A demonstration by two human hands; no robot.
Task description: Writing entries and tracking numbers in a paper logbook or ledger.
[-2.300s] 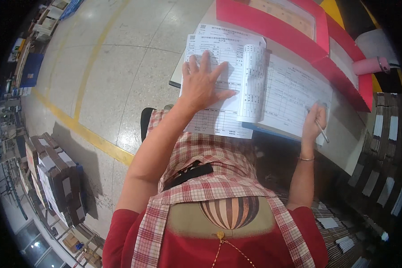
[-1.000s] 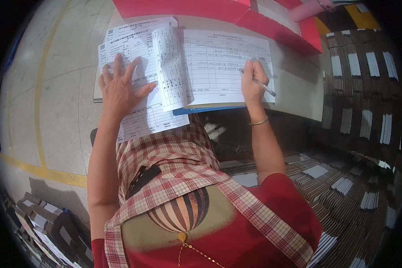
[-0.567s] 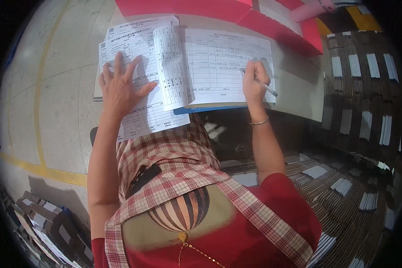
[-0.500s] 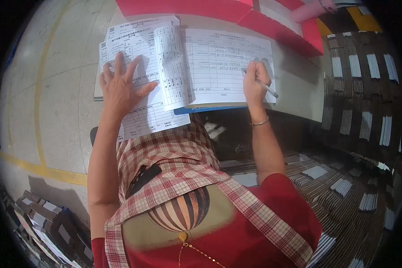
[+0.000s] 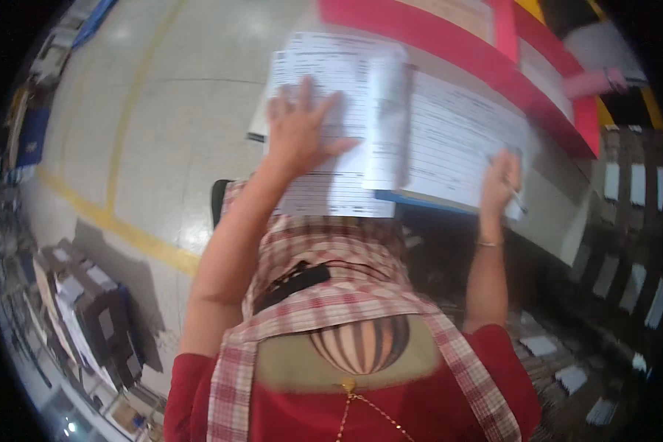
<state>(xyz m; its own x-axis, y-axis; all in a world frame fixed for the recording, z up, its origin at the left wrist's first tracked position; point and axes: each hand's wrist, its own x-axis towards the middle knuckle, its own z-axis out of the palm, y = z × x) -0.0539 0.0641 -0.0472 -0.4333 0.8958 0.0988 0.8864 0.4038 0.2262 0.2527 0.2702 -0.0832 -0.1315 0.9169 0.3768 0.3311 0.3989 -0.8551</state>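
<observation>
A grey floor [image 5: 191,125] lies to the left of the left hand's fingers, crossed by yellow lines [image 5: 136,232]. A pale table [image 5: 563,184] spreads beneath both sets of fingers and on past the right ones. Stacks of cardboard [image 5: 633,210] stand to the right of the right fingers; another stack [image 5: 99,317] sits on the floor, well down and left of the left fingers. Beyond the fingers of both hands, a red box [image 5: 435,33] runs along the far side of the papers, and a pink tube [image 5: 595,82] rests at its end, up and right of the right fingers. Printed sheets [image 5: 339,195] lie under the left hand [image 5: 300,132], its fingers spread flat and gripping nothing. A form [image 5: 449,132] lies just left of the right fingers, its print blurred. Curled pages [image 5: 385,121] stand in the way between the two hands, and a blue board [image 5: 420,200] peeps out below the form. The right hand [image 5: 502,180] has its fingers closed around a pen [image 5: 519,202], tilted over the form's right edge.
</observation>
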